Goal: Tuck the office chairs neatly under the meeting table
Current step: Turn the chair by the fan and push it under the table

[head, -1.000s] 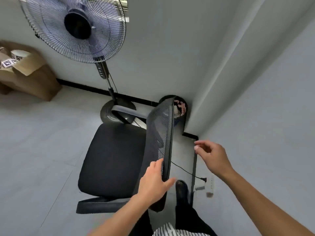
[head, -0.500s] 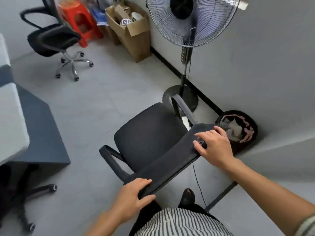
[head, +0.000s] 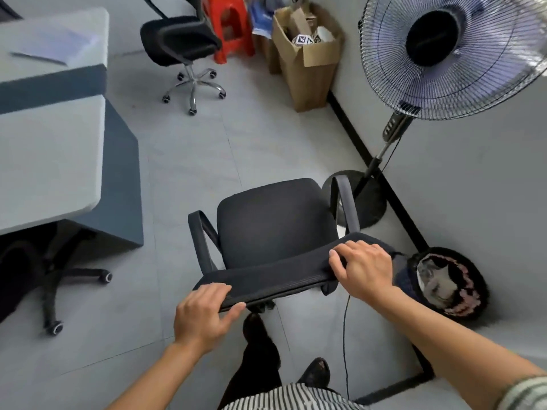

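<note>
The black office chair (head: 272, 220) stands on the grey floor in the middle of the view, right in front of the person. Its seat faces away from them and its two armrests reach forward. The top edge of the backrest (head: 275, 276) is the nearest part, and its long axis runs from lower left to upper right, with the right end farther from the person. The left hand (head: 204, 315) grips the left end of that edge, fingers curled over the top and thumb pressed against the near side. The right hand (head: 361, 267) holds the right end, its fingers wrapped over the top. The meeting table (head: 50, 143) lies off to the chair's left, clear of it, with another chair (head: 53, 276) partly under its near edge. A third chair (head: 180, 39) stands farther off, beside a red stool (head: 231, 25) and a cardboard box (head: 307, 54). A standing fan (head: 453, 54) and a round black bin (head: 450, 282) stand along the wall to the right.
</note>
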A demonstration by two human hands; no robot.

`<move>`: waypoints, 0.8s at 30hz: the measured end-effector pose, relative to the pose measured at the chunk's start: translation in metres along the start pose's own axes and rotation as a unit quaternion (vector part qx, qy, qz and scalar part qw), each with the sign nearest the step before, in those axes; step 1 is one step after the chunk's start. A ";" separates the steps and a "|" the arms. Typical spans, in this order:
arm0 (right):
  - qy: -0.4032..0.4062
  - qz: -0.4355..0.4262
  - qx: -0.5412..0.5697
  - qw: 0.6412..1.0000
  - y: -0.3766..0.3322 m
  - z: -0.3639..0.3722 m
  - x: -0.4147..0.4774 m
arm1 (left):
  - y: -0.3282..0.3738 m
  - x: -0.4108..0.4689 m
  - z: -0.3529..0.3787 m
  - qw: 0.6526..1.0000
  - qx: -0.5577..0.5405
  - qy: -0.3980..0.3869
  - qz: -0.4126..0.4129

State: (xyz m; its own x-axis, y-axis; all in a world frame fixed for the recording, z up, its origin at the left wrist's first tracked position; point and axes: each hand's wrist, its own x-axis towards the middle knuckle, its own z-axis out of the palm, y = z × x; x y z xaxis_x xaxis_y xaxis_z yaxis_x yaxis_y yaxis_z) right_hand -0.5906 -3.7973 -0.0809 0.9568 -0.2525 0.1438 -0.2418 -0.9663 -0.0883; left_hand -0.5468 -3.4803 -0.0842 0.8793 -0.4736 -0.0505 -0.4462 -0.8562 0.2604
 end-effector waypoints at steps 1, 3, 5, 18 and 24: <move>0.003 -0.002 0.000 1.000 -0.005 0.003 0.009 | -0.007 0.007 0.000 1.000 0.003 0.006 0.001; 0.009 -0.008 0.001 1.000 -0.018 0.007 0.028 | -0.025 0.021 -0.001 1.000 0.009 0.018 0.004; 0.012 -0.016 0.001 1.000 -0.034 0.011 0.048 | -0.047 0.036 -0.003 0.999 0.015 0.043 0.007; 0.014 -0.105 -0.002 0.994 -0.102 0.042 0.197 | -0.141 0.168 -0.045 0.989 0.011 0.100 -0.110; 0.021 -0.140 -0.014 0.990 -0.113 0.055 0.277 | -0.160 0.217 -0.049 0.983 0.024 0.118 -0.141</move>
State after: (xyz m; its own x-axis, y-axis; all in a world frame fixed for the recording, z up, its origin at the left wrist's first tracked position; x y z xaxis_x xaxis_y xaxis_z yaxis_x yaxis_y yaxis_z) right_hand -0.2891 -3.7551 -0.0856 0.9795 0.0249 0.1997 0.0280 -0.9995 -0.0126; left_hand -0.2763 -3.4365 -0.0897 0.9807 -0.1595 0.1133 -0.1815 -0.9580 0.2221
